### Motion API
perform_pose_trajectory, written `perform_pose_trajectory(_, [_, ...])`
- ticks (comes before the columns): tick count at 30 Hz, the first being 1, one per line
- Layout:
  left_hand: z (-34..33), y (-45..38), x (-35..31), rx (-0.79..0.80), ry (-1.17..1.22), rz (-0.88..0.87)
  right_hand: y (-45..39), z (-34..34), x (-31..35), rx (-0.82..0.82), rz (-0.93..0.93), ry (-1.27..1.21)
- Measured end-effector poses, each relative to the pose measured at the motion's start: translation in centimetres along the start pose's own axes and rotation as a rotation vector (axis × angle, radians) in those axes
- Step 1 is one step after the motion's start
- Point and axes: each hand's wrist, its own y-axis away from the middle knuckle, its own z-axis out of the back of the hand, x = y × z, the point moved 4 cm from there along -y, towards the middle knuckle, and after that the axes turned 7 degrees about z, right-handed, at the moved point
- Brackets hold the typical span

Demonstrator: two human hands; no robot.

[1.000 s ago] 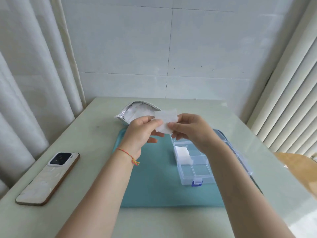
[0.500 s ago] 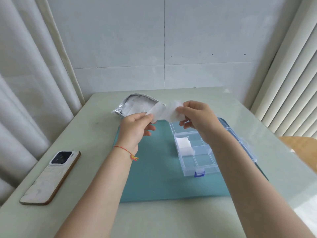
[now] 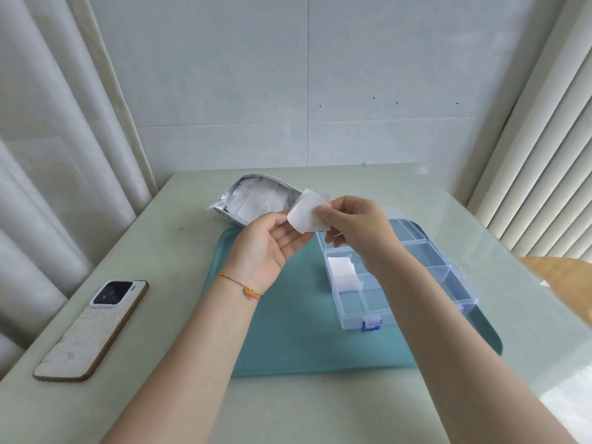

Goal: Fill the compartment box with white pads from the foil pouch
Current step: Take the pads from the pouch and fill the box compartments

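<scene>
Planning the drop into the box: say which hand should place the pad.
Probably the right hand: it pinches the white pads and hovers directly above the compartment box. The left hand also touches them but sits farther toward the foil pouch.

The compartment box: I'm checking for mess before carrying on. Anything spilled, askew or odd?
Nothing spilled. The compartment box sits open and angled on the teal mat, with pads in one compartment. Both hands hold white pads above it; the foil pouch lies open behind.
</scene>
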Motion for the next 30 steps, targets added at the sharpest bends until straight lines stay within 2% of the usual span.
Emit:
perform_pose_trajectory(15, [0.4, -0.3, 0.4, -0.078, -0.264, -0.098, -0.1, 0.4, 0.1, 0.024, 0.03, 0.103])
perform_pose_trajectory(20, [1.7, -0.6, -0.1, -0.213, -0.214, -0.141, -0.4, 1.1, -0.1, -0.054, 0.015, 0.082])
perform_pose_trajectory(23, [2.5, -0.8, -0.1, -0.275, -0.157, -0.135, -0.4, 1.0, -0.1, -0.046, -0.016, -0.074])
perform_pose_trajectory(26, [1.7, -0.7, 0.5, -0.174, -0.161, -0.098, -0.1, -0.1, -0.3, 0.008, -0.05, -0.177])
perform_pose_trajectory(30, [0.2, -0.5, 0.9, -0.031, -0.181, -0.052, 0.2, -0.7, -0.6, -0.013, -0.063, -0.136])
